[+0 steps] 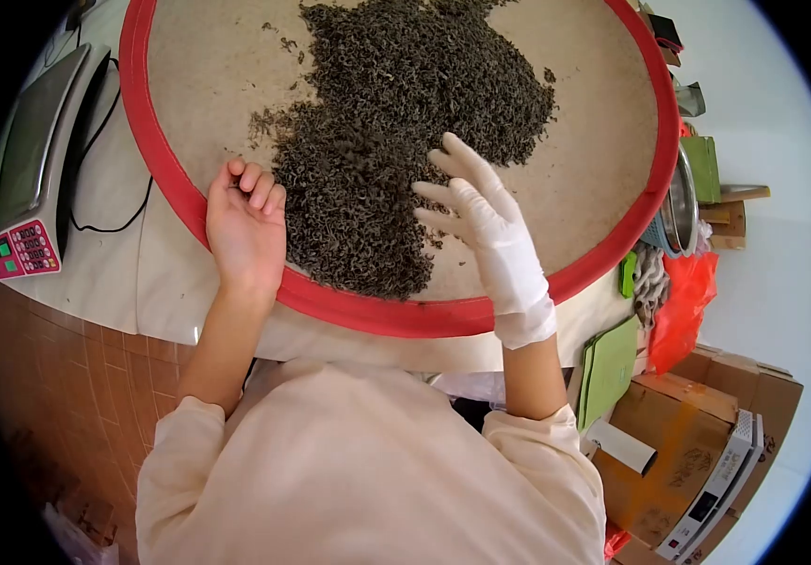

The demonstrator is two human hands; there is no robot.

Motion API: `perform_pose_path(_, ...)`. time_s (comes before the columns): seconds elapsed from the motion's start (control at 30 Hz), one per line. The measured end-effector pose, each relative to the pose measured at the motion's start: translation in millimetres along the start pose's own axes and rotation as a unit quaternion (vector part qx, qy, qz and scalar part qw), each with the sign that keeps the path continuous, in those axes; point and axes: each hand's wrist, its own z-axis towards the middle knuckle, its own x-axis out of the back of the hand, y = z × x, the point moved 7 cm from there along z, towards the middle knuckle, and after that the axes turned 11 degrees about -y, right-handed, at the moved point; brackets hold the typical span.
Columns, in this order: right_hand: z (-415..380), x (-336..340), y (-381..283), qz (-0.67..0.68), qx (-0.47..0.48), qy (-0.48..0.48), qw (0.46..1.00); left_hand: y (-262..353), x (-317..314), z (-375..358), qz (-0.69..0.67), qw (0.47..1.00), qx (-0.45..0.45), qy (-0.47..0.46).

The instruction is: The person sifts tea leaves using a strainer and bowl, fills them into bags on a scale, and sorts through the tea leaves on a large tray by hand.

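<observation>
A heap of dark, curled dried tea leaves (368, 188) lies on a large round tray (208, 85) with a beige base and red rim. My bare left hand (247, 221) is palm up over the near left rim, its fingers curled in. A few dark leaf bits show between its thumb and fingers. My right hand (488, 226), in a white glove, hovers by the heap's right edge. Its fingers are spread, and nothing shows in them.
A digital scale (43, 160) with a cable stands left of the tray. On the right are a metal bowl (679, 207), a red plastic bag (685, 306), a green folder-like item (610, 367) and cardboard boxes (669, 452). Brick-patterned floor (85, 377) shows at lower left.
</observation>
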Motion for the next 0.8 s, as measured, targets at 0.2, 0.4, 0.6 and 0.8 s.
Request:
perform_pose_path(0.2, -22.9, 29.8, 14.5, -0.186, -0.113, -0.005, 0.976, 0.9, 0.5, -0.1, 0.003, 1.000, -0.008, -0.001)
perform_pose_path(0.4, -35.3, -34.6, 23.0, -0.440, 0.047, -0.241, 0.864, -2.2, -0.5, 1.8, 0.017, 1.000, 0.007, -0.007)
perform_pose_path(0.6, -20.3, -62.8, 29.6, -0.495, 0.120, -0.229, 0.830, -0.9, 1.9, 2.0, 0.030, 0.999, 0.010, -0.006)
perform_pose_path(0.8, 7.6, -50.3, 13.0, -0.517, 0.236, -0.128, 0.813, -0.7, 2.1, 2.4, 0.026, 1.000, 0.012, -0.007)
